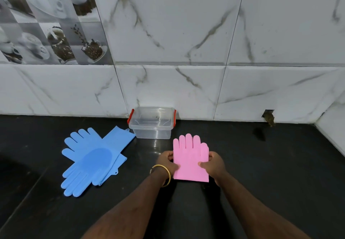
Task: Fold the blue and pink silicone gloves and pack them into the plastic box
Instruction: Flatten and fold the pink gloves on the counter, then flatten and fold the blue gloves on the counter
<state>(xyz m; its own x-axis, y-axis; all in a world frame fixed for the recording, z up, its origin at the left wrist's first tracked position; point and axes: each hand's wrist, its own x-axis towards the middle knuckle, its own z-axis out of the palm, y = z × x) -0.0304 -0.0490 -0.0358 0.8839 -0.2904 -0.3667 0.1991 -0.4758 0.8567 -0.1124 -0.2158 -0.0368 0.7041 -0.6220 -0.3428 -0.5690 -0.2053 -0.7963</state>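
Pink gloves, blue gloves, clear box with red clips, black counter, white veined marble tiles.

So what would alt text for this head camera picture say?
Two hands, left hand and right hand, hold pink gloves on a black counter. Crossed blue gloves lie left; a lidded plastic box stands behind.

- Beyond the gripped pink gloves, bare black countertop leads to the plastic box, lid shut.
- Left of the grip, crossed blue gloves lie in the way.
- Right is open counter.
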